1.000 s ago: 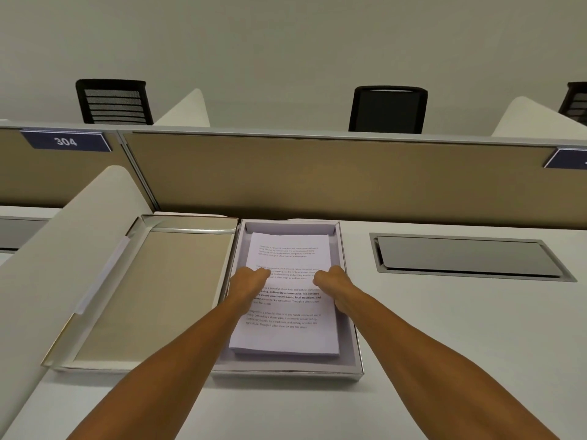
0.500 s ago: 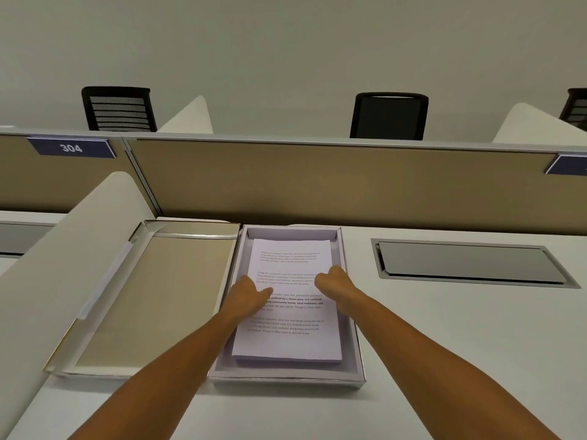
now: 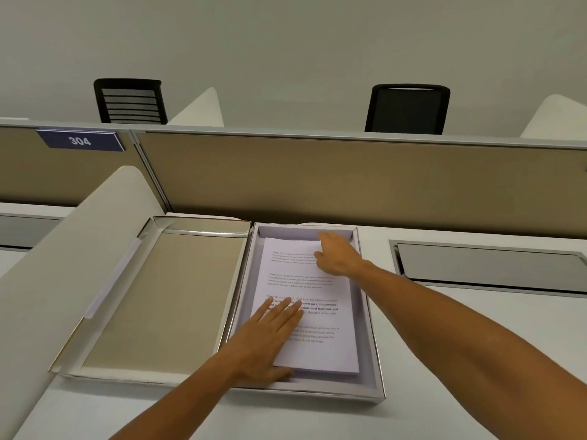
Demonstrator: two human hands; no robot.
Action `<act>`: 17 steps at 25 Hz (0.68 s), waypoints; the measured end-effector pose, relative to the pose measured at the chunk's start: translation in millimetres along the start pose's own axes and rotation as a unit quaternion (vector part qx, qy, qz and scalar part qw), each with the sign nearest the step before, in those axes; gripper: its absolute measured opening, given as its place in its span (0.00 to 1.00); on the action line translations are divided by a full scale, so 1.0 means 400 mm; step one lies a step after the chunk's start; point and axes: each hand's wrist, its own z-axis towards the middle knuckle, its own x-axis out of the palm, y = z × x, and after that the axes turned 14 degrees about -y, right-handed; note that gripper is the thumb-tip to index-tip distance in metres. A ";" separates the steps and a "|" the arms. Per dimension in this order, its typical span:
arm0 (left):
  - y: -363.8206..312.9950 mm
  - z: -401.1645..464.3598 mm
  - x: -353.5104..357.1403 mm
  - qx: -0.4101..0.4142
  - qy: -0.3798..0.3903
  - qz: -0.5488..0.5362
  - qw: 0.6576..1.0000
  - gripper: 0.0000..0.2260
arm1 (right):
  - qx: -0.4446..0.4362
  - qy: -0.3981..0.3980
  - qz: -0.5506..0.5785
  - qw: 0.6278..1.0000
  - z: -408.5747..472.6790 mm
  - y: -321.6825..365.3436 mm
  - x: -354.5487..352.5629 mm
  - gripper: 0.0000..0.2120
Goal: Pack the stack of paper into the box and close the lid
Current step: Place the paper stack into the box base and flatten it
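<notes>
A stack of white printed paper (image 3: 320, 347) lies flat inside a shallow silver-rimmed box (image 3: 373, 344) with a pale lilac lining. The box's lid (image 3: 165, 296) lies open beside it on the left, its beige inner face up. My left hand (image 3: 270, 338) rests flat on the stack's near left part, fingers spread, thumb over the stack's near edge. My right hand (image 3: 336, 255) is at the stack's far right corner, fingers curled down onto the top sheets; whether it pinches a sheet I cannot tell.
The box sits on a white desk (image 3: 476, 360) against a tan partition (image 3: 349, 179). A curved white side divider (image 3: 57, 281) rises just left of the lid. A grey recessed cable hatch (image 3: 489, 265) lies right of the box. Two black chairs stand beyond the partition.
Both hands were together near the stack's middle. The right hand has moved to the far right corner; the left has slid toward me and opened flat on the near left part.
</notes>
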 end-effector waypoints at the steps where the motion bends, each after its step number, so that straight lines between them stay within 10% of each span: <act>1: 0.000 0.002 0.004 0.001 -0.003 0.009 1.000 0.46 | -0.014 0.006 -0.011 1.000 0.022 0.003 0.011 0.26; 17: 0.001 0.044 0.033 0.039 0.032 -0.006 0.999 0.41 | -0.042 0.034 -0.067 0.996 0.145 -0.007 0.112 0.23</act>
